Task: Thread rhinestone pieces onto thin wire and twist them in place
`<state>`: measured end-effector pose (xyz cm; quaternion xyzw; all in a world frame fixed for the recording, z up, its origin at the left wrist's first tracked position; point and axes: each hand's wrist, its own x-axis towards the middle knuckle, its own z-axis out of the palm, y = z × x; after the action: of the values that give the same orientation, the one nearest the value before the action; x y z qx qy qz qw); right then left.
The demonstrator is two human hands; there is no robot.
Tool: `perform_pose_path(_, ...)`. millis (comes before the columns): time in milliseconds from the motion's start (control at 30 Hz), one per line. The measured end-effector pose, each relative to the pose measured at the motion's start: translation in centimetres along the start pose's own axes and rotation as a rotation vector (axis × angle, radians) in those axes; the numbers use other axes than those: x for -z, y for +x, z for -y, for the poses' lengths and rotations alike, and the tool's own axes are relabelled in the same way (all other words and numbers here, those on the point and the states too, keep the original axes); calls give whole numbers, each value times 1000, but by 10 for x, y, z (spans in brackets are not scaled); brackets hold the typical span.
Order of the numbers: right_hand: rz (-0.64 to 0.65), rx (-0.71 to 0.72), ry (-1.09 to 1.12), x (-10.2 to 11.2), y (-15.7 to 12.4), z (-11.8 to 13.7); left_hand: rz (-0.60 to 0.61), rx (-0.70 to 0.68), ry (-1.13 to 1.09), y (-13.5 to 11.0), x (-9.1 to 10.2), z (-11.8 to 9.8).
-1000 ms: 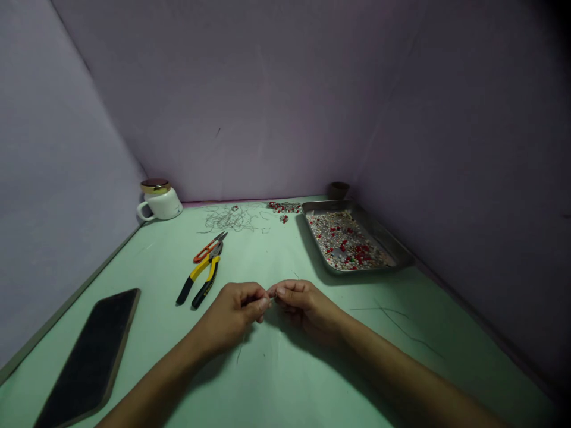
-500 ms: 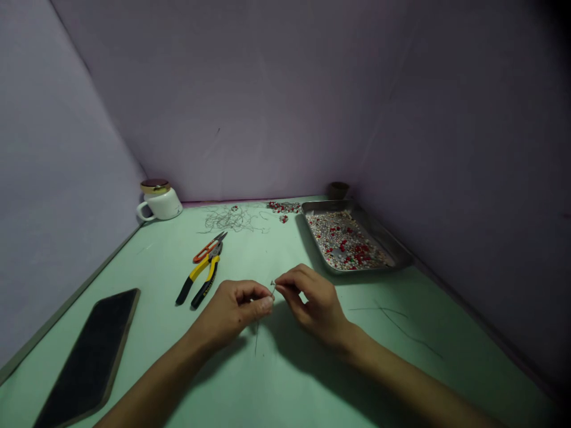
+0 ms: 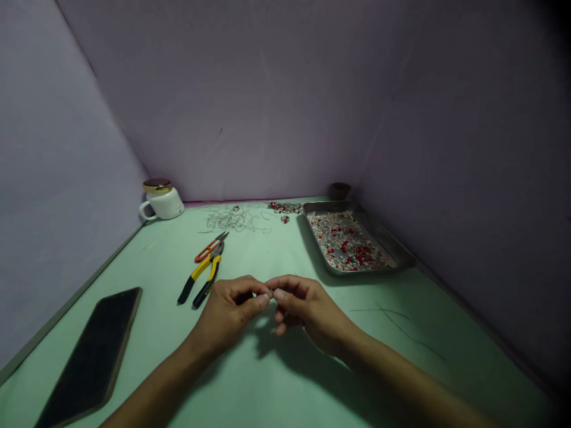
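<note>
Over the middle of the green table (image 3: 276,380) my left hand (image 3: 232,309) and my right hand (image 3: 307,309) meet fingertip to fingertip. Both are pinched shut on something tiny between them. It looked like a thin wire a moment ago; now it is hidden by the fingers. Yellow-handled pliers (image 3: 201,280) and small orange snips (image 3: 209,246) lie just left of my left hand. A metal tray (image 3: 392,249) full of white and red beads sits to the far right.
A dark phone (image 3: 96,351) lies near the left front edge. A white mug with a gold lid (image 3: 161,201) stands at the back left. A tangle of cut wires (image 3: 234,219) and loose beads (image 3: 284,208) lie at the back. Stray wires (image 3: 401,324) trail at right. Purple walls enclose the table.
My right hand, raised and drawn slightly apart half a second ago, has come back down against my left fingertips. The dangling wire end seen below my hands no longer shows.
</note>
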<state>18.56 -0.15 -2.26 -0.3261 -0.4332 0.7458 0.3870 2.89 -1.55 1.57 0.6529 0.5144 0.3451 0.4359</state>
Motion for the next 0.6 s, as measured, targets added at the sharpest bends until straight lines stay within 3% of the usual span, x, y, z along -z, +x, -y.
perform_pose_path(200, 28, -98, 117, 6, 2, 3, 45, -86, -82, 2, 1, 5)
perform_pose_path(500, 154, -298, 365, 9, 1, 7, 4, -129, -84, 1, -1, 7)
perform_pose_path(600, 142, -339, 454, 9, 1, 7, -36, -120, -97, 0, -3, 6)
